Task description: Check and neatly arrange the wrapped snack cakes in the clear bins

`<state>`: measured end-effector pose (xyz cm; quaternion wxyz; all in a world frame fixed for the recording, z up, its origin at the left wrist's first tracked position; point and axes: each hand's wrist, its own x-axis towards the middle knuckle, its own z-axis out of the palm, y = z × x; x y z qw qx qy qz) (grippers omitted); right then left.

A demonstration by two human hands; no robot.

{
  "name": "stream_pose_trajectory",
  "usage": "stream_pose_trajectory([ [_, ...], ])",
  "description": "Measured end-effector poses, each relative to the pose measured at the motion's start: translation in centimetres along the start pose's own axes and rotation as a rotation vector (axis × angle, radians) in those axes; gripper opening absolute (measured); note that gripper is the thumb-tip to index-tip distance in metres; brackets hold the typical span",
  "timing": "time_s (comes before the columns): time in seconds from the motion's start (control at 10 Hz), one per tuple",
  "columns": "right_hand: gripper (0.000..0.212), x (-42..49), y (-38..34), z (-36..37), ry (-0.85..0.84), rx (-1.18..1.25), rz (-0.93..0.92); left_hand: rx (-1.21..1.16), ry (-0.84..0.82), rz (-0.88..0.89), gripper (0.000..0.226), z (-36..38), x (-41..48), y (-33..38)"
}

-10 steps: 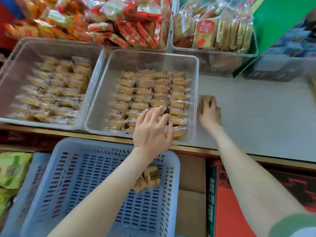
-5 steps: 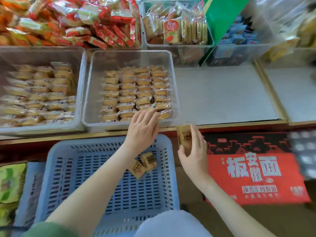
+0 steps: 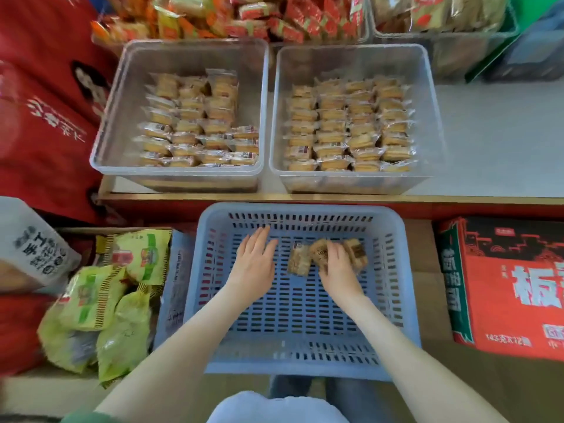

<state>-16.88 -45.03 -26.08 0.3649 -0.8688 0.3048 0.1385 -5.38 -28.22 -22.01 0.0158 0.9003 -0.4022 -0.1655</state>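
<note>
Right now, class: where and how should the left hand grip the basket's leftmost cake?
Probably pinch the leftmost cake across its near and far edges, from above and its left: it lies on the basket floor, its left side bare beside the open left hand, while the right hand grips the middle cake at its right.

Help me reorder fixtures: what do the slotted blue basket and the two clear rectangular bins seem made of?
Slotted blue basket: likely moulded plastic, matte and opaque; uniform colour and regular slot rows. Left clear rectangular bin and right clear rectangular bin: apparently rigid transparent plastic, slightly glossy; wrapped cakes show through the walls, rims rounded.
</note>
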Motion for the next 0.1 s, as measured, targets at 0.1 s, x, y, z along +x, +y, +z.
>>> stream_pose_trajectory([
  [0.1,0.061,1.13,-0.19,0.79,-0.022,-0.227,0.036,0.003,-0.149,-0.086,0.056,0.75,-0.66,-0.37],
])
